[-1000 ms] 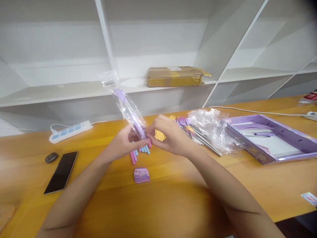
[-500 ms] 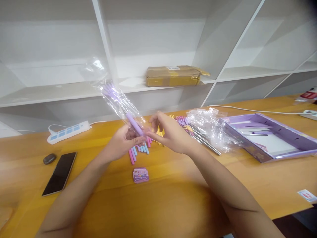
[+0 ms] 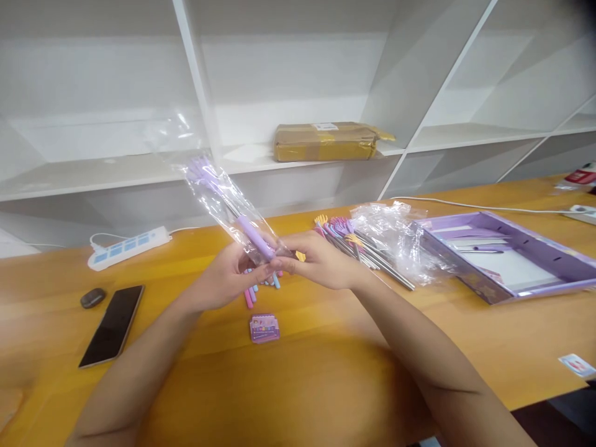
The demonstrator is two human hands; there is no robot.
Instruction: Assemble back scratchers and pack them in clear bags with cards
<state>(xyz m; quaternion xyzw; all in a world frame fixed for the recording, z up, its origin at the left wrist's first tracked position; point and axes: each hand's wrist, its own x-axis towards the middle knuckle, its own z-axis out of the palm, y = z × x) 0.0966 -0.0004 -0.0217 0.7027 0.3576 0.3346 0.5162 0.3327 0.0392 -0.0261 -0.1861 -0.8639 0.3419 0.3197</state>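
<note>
Our left grip (image 3: pixel 223 279) is closed around the lower end of one bagged scratcher (image 3: pixel 254 236), and our right grip (image 3: pixel 321 261) pinches the clear bag (image 3: pixel 212 202) there. We hold it tilted above the table (image 3: pixel 298 372): lilac claw head, thin metal shaft, smooth lilac handle. Near us lie one phone (image 3: pixel 112 327), one small card stack (image 3: pixel 264 329), and loose scratchers (image 3: pixel 367 251), too overlapped to count.

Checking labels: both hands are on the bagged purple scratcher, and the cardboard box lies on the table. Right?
No: head view shows the cardboard box on the white shelf, not the table. Left hand and right hand are on the bagged purple scratcher.
</note>
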